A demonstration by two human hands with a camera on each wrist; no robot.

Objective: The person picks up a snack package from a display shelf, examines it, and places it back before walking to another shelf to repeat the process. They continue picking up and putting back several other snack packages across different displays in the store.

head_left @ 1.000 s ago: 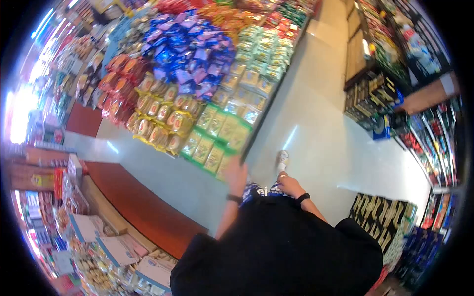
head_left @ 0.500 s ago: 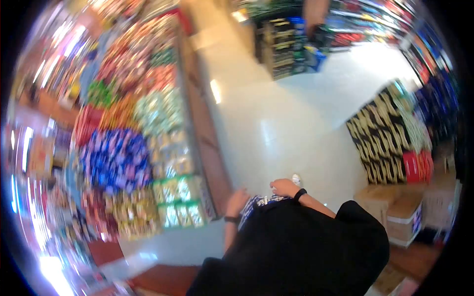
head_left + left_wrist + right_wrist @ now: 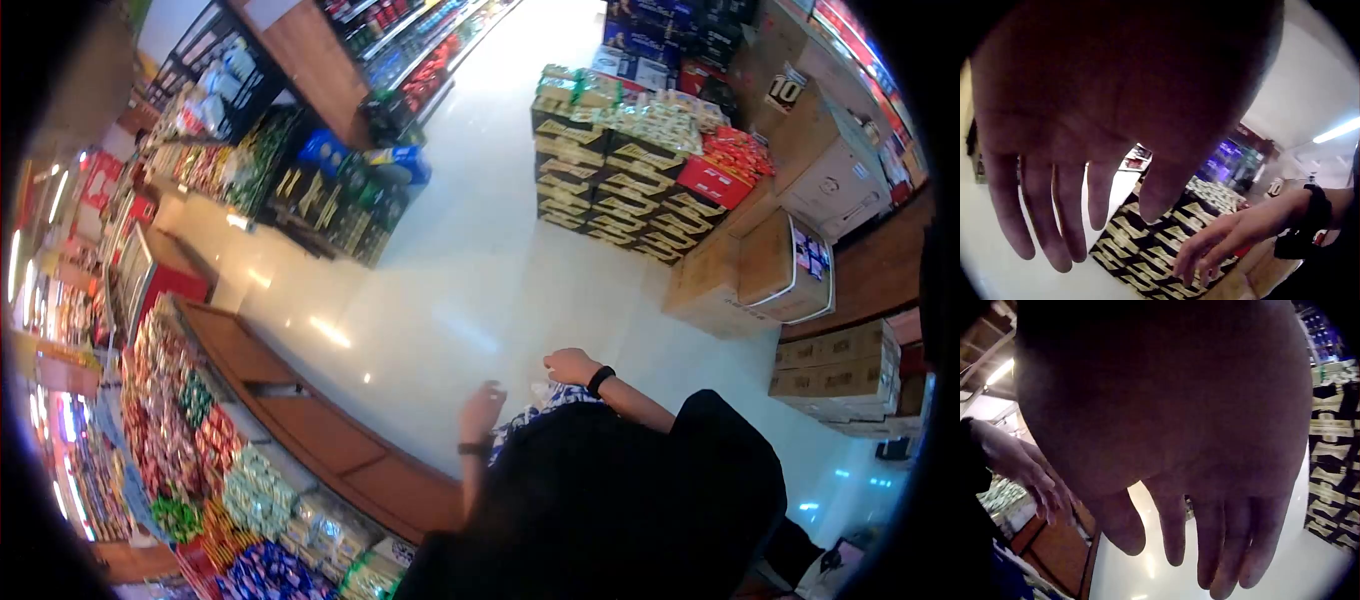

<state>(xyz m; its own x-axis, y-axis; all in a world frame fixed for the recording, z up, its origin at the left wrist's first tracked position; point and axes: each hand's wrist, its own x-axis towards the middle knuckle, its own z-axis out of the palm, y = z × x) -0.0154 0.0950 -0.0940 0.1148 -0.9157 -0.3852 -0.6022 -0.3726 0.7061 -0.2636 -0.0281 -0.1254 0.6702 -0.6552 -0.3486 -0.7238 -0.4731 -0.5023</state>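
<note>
My left hand [image 3: 483, 408] hangs in front of the body with nothing in it. In the left wrist view its palm fills the top, and the fingers [image 3: 1044, 206] point down, relaxed and slightly spread. My right hand [image 3: 572, 366] is held out ahead of the waist, also holding nothing. Loosely straight fingers [image 3: 1222, 544] show below its palm in the right wrist view. Both wrists wear dark bands. The left hand is nearest to the brown-sided display counter [image 3: 370, 460], heaped with packets, and the two hands are apart from each other.
Black-and-gold cartons [image 3: 610, 185] are stacked ahead to the right, with cardboard boxes [image 3: 735, 275] beside them. Another carton stack [image 3: 335, 215] stands ahead left. Pale glossy floor [image 3: 450, 290] runs between. Packaged goods [image 3: 260, 490] cover the counter at left.
The view has swung to the right: the packet counter slid to the lower left, while the carton stack and boxes moved toward the upper middle. The hands stay in front of the body, holding nothing.
</note>
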